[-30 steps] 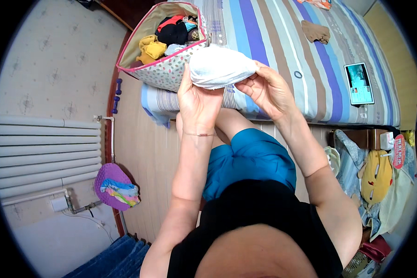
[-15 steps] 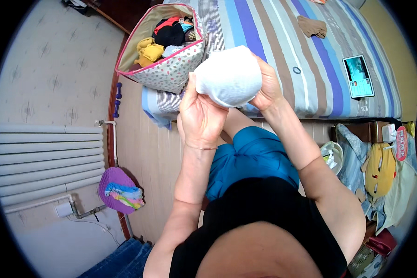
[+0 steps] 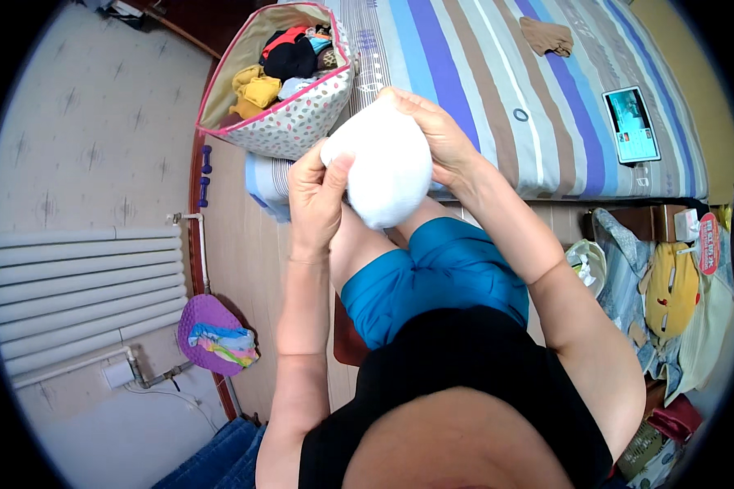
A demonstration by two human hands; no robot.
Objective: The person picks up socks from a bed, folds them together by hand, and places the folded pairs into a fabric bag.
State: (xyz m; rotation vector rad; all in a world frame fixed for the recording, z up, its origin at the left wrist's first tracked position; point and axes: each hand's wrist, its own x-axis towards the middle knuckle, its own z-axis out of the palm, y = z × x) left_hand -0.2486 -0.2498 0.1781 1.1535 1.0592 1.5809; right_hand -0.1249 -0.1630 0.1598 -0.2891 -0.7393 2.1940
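a white cloth [image 3: 387, 167], bunched into a rounded shape, is held between both hands above the person's lap. the left grip [image 3: 314, 200] is clamped on its left edge, thumb pressed on the near face. the right grip [image 3: 440, 143] is closed on its upper right edge; some fingers are hidden. just below the grips are teal shorts [image 3: 432, 277]. beyond the left grip stands a pink-rimmed fabric bin [image 3: 294, 126] holding mixed clothes [image 3: 289, 61]. beyond the right grip spreads a striped bed [image 3: 497, 155], with a crumpled brown cloth [image 3: 546, 37] and, farther right, a lit tablet [image 3: 632, 126].
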